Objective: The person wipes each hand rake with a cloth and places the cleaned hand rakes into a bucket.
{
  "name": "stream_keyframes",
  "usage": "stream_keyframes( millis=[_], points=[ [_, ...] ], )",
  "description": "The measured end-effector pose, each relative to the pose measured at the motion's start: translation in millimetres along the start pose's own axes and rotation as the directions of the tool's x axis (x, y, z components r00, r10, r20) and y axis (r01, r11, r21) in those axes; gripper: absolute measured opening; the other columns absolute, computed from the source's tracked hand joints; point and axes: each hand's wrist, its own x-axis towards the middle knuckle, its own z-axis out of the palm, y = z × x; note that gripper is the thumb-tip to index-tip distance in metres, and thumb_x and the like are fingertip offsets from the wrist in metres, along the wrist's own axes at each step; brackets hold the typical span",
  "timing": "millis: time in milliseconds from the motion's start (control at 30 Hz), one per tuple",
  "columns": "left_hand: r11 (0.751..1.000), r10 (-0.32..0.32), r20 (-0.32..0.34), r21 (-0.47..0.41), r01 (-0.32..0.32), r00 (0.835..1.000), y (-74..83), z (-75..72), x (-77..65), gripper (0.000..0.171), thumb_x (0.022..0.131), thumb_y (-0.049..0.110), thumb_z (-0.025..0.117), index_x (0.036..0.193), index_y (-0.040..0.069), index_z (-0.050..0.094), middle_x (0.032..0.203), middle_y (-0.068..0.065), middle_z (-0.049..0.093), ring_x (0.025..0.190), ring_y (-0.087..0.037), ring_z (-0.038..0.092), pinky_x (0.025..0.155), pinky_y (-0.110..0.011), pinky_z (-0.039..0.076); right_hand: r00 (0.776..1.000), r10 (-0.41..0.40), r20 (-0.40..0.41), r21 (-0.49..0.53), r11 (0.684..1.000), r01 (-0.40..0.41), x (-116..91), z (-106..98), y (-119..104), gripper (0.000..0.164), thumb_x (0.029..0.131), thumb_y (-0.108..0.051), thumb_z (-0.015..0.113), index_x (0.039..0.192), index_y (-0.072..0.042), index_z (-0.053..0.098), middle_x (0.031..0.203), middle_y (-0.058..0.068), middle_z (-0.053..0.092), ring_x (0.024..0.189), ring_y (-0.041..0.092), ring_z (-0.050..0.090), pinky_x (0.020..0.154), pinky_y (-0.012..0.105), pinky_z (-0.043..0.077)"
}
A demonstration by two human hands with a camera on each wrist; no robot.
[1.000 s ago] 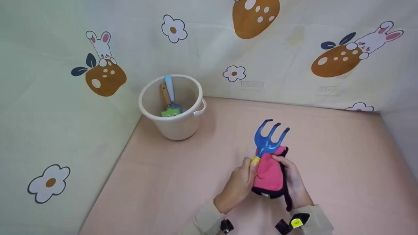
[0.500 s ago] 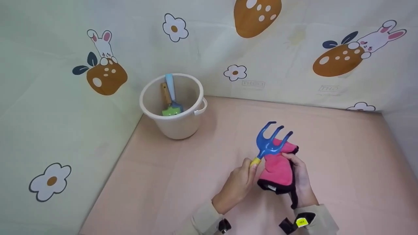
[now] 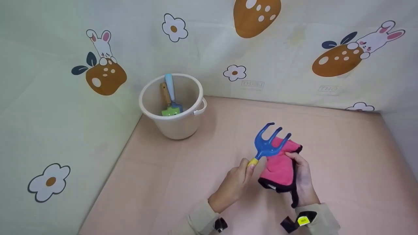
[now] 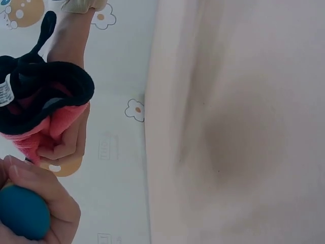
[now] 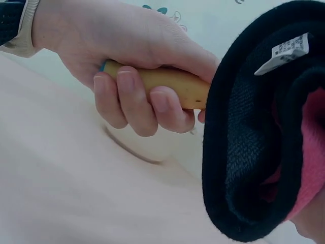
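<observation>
My left hand point(image 3: 232, 184) grips the yellow handle point(image 5: 170, 86) of a small hand rake, its blue three-pronged head point(image 3: 267, 147) pointing up and away. The teal end cap point(image 4: 24, 212) of that handle shows in the left wrist view. In my right hand point(image 3: 303, 176) is a pink fabric pouch-like piece point(image 3: 279, 169) with black trim and a dangling black strap. Thumb and fingers pinch its right side. Its open black-edged mouth point(image 5: 216, 152) faces back toward me, with a white label point(image 5: 289, 51) inside. The rake's prongs overlap the pouch's upper part in the head view.
A white bucket point(image 3: 179, 127) with a side handle stands at the back left, near the wall corner. Inside lean a green-headed tool point(image 3: 171, 111) with a wooden handle and one with a light blue handle point(image 3: 169, 85). Printed cloth walls point(image 3: 209, 49) surround the pink table surface point(image 3: 163, 182).
The pink pouch and my right hand have shifted right, away from my left hand. The hand rake has dropped slightly toward me. The bucket stays in place.
</observation>
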Motion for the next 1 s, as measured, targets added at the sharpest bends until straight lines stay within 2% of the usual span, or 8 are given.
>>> stream_keyframes(
  millis=[267, 433, 567, 700, 1000],
  points=[
    [0.999, -0.015, 0.058, -0.042, 0.017, 0.998, -0.7, -3.6, 2.1, 0.033, 0.102, 0.040, 0.027, 0.096, 0.011, 0.041, 0.065, 0.007, 0.032, 0.052, -0.002, 0.032, 0.046, -0.013, 0.029, 0.998, -0.059, -0.036, 0.030, 0.998, 0.060, 1.4, -3.8, -4.0, 0.025, 0.098, -0.008, 0.026, 0.094, -0.009, 0.051, 0.076, 0.003, 0.059, 0.066, 0.015, 0.057, 0.060, 0.025, 0.047],
    [0.998, -0.024, 0.088, -0.049, 0.028, 0.996, -0.5, -5.1, 2.2, 0.033, 0.102, 0.040, 0.026, 0.095, 0.012, 0.040, 0.065, 0.006, 0.033, 0.052, -0.003, 0.033, 0.046, -0.014, 0.029, 0.994, -0.094, -0.047, 0.061, 0.993, 0.097, 1.0, -3.9, -8.0, 0.027, 0.097, -0.005, 0.026, 0.092, -0.007, 0.053, 0.081, 0.002, 0.058, 0.071, 0.014, 0.055, 0.064, 0.023, 0.046],
    [0.997, -0.050, 0.109, -0.049, 0.055, 0.993, -0.5, -5.7, 1.8, 0.035, 0.101, 0.043, 0.024, 0.095, 0.013, 0.040, 0.065, 0.006, 0.035, 0.052, -0.003, 0.035, 0.045, -0.014, 0.030, 0.993, -0.099, -0.069, 0.036, 0.994, 0.102, 0.0, -3.1, -12.1, 0.021, 0.097, -0.008, 0.029, 0.097, -0.009, 0.050, 0.085, 0.001, 0.056, 0.074, 0.013, 0.053, 0.067, 0.022, 0.046],
    [0.997, -0.063, 0.111, -0.047, 0.069, 0.992, -1.5, -5.8, 1.3, 0.035, 0.101, 0.044, 0.024, 0.094, 0.014, 0.041, 0.064, 0.007, 0.036, 0.051, -0.003, 0.036, 0.044, -0.014, 0.030, 0.991, -0.106, -0.081, -0.010, 0.994, 0.106, 0.3, -3.5, -15.4, 0.018, 0.098, -0.011, 0.030, 0.102, -0.010, 0.047, 0.090, 0.001, 0.054, 0.081, 0.013, 0.052, 0.073, 0.022, 0.045],
    [0.997, -0.061, 0.119, -0.042, 0.066, 0.991, -3.1, -7.2, 0.1, 0.035, 0.101, 0.042, 0.025, 0.092, 0.013, 0.042, 0.063, 0.007, 0.035, 0.049, -0.003, 0.034, 0.042, -0.014, 0.028, 0.985, -0.163, -0.053, 0.040, 0.985, 0.165, 3.2, -8.1, -22.4, 0.027, 0.096, 0.000, 0.026, 0.091, -0.005, 0.052, 0.088, 0.002, 0.057, 0.080, 0.013, 0.055, 0.071, 0.021, 0.047]
  ],
)
